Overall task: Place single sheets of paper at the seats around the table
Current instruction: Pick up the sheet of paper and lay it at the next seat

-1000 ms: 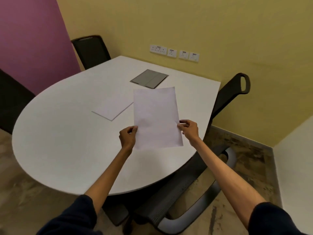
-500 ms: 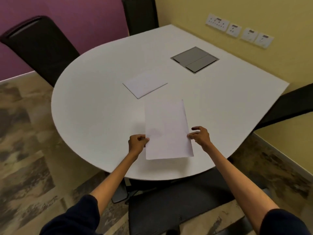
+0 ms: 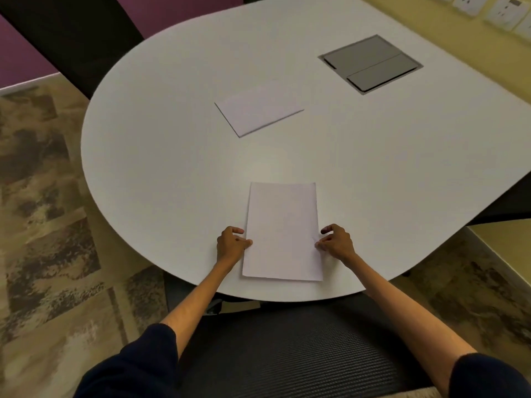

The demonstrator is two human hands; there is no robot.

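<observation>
Pinching sheet [image 3: 283, 234], fingertips partly hidden

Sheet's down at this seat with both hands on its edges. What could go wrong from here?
1. The sheet lies close to the table edge; a drag as the left hand and right hand let go might slide it off.
2. The fingers touching its edges might crease it.
</observation>
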